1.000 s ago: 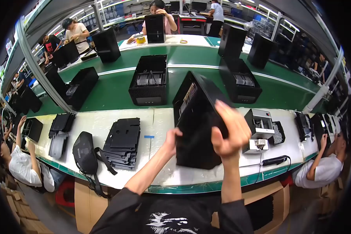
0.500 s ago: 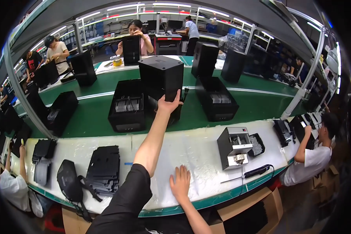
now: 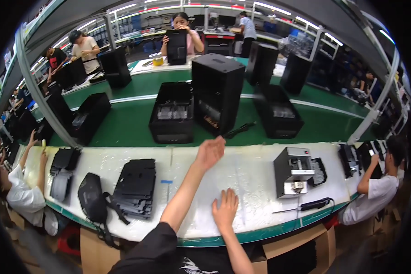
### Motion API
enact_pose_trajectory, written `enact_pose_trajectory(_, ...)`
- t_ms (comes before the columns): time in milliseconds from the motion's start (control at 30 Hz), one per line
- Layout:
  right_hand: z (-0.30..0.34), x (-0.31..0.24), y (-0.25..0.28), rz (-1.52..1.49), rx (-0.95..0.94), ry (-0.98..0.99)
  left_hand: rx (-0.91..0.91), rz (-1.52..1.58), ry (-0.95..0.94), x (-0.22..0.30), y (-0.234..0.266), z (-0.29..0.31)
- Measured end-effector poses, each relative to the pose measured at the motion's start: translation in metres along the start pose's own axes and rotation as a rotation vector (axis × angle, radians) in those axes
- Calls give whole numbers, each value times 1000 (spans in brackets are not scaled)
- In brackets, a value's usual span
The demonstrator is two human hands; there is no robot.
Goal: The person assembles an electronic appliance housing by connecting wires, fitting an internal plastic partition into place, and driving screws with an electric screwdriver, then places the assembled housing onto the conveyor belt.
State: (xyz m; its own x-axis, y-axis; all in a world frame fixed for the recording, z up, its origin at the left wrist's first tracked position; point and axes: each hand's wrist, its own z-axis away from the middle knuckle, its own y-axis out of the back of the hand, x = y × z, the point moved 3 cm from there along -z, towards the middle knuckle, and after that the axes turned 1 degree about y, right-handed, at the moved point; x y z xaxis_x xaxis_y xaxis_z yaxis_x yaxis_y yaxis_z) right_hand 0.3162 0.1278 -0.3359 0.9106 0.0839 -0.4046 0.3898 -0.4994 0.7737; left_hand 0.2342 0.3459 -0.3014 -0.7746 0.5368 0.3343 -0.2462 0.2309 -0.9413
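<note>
We have the tall black case [image 3: 218, 89] standing upright on the green conveyor [image 3: 128, 130], as far as the bent view shows, between an open black case lying on its left [image 3: 171, 112] and another on its right [image 3: 278, 114]. Our left hand [image 3: 209, 153] is just in front of its lower edge, palm partly turned up, fingers loosely curled and grasping nothing; whether the fingertips brush the case we cannot tell. Our right hand [image 3: 225, 208] lies on the white bench [image 3: 251, 182], its fingers released, spread and holding nothing, which gives us a steady prop for a long reach. To do this placing well, we judge, the case wants its whole base bearing on the conveyor before we trust it to stand alone, since something so tall and narrow could tip if nudged. Any small correction is best pushed low, near the base, rather than at the top. We do well to mind the black cable [image 3: 240, 129] beside the base, as a loose lead could get pinched beneath, and to leave a gap from the left-hand neighbour, which looks very near. Drawing the forearm straight back avoids catching the case.
</note>
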Motion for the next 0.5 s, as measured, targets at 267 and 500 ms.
enact_pose_trajectory(267,-1,5,5,35,-28,68,424,-1200,-289,-49,31,186)
enact_pose_trajectory(500,1,-2,10,-15,-64,63,533,-1566,-412,-52,6,192)
